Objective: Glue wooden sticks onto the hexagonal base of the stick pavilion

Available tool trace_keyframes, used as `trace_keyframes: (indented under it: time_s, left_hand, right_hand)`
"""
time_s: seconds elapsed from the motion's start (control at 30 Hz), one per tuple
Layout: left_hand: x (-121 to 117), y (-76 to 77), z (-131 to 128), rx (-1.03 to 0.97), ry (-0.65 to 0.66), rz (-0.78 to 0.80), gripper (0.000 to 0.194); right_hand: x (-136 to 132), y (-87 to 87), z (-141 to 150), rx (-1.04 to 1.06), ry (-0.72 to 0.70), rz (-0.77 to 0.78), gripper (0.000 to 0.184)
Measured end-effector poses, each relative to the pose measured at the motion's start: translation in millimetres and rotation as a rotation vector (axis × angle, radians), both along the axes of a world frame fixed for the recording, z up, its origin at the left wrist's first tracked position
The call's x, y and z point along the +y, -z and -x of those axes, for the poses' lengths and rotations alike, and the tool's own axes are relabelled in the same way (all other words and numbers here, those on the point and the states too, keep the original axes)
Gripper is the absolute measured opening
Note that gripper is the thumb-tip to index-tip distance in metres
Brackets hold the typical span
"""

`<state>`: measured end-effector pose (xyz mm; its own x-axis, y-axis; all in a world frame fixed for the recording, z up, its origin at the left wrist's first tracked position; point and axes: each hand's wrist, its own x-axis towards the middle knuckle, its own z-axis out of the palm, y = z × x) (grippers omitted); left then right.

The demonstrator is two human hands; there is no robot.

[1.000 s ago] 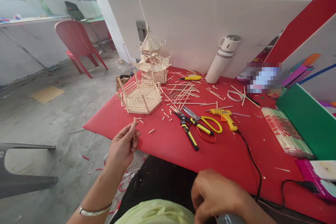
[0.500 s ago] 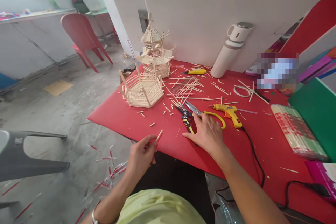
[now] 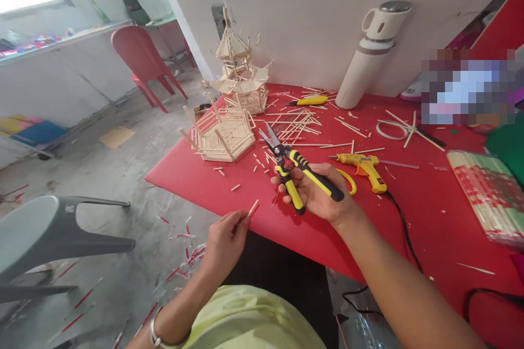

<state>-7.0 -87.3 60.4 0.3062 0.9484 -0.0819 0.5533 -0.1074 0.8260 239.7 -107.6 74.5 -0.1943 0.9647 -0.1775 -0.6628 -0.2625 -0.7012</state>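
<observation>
My left hand (image 3: 227,240) pinches a short wooden stick (image 3: 254,208) at the table's front edge. Just above the table, my right hand (image 3: 323,191) holds black-and-yellow wire cutters (image 3: 292,172), their handles across my palm and fingers and the jaws parted, pointing away from me. Beyond my hands sits a hexagonal stick base (image 3: 224,139) with upright posts. Behind it stands a tiered stick pagoda (image 3: 239,73). Loose sticks (image 3: 301,126) and short cut pieces lie around them.
A yellow glue gun (image 3: 364,166) with a black cord lies right of my right hand. Farther back are yellow-handled pliers (image 3: 311,101) and a white flask (image 3: 364,65). A packet of sticks (image 3: 478,191) lies at the right. A grey stool (image 3: 41,234) stands at left.
My right hand has picked up the wire cutters from the table and turned palm up under them. My left hand still pinches the short stick. The view has shifted slightly.
</observation>
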Motion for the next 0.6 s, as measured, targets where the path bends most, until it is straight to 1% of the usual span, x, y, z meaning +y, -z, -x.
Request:
trace_keyframes:
  time_s: [0.03,0.07,0.1,0.17,0.2,0.27,0.3,0.33,0.37,0.4,0.47,0.5,0.53,0.6]
  left_hand:
    - [0.4,-4.3,-7.8,-0.05,0.037,-0.021,0.01]
    - [0.1,-8.7,-16.1,-0.11,0.073,-0.023,0.007]
    - [-1.6,-13.0,-24.0,-0.168,0.094,0.0,0.006]
    - [-10.1,-20.3,-35.5,-0.247,0.157,0.106,0.01]
    - [-16.8,-23.1,-38.0,-0.261,0.236,0.18,0.011]
    - [-31.5,-26.1,-36.2,-0.226,0.518,0.331,0.01]
    - [-37.5,-26.1,-32.5,-0.181,0.647,0.371,0.01]
    - [-41.3,-25.2,-27.6,-0.139,0.69,0.37,0.013]
    - [-42.3,-23.3,-22.2,-0.101,0.649,0.326,0.018]
    - [-40.5,-20.7,-16.6,-0.066,0.54,0.257,0.021]
    - [-29.8,-14.7,-6.2,0.014,0.239,0.105,0.024]
    - [-22.8,-11.8,-1.6,0.057,0.131,0.047,0.023]
    - [-15.8,-9.5,2.3,0.101,0.067,0.002,0.023]
    - [-5.4,-6.3,8.0,0.174,0.033,-0.074,0.022]
  right_hand:
    - [3.1,4.9,1.1,0.127,-0.064,-0.029,0.048]
    - [5.9,10.1,1.5,0.211,-0.104,-0.057,0.05]
    - [8.1,15.2,0.9,0.259,-0.114,-0.084,0.052]
    - [10.0,22.7,-3.4,0.287,-0.087,-0.128,0.054]
    - [9.6,24.6,-6.9,0.28,-0.063,-0.139,0.055]
    - [6.9,24.4,-15.2,0.244,-0.01,-0.138,0.055]
    - [5.2,23.0,-19.1,0.223,0.024,-0.135,0.056]
    - [3.8,21.2,-22.3,0.205,0.058,-0.133,0.056]
    - [2.9,19.6,-24.4,0.194,0.084,-0.133,0.057]
    - [2.7,18.5,-25.2,0.194,0.098,-0.129,0.057]
    - [4.1,19.0,-22.3,0.236,0.088,-0.092,0.056]
    - [5.4,20.6,-19.0,0.273,0.064,-0.058,0.056]
    - [6.6,23.0,-14.9,0.317,0.036,-0.019,0.056]
    - [8.2,28.9,-6.0,0.404,-0.02,0.056,0.058]
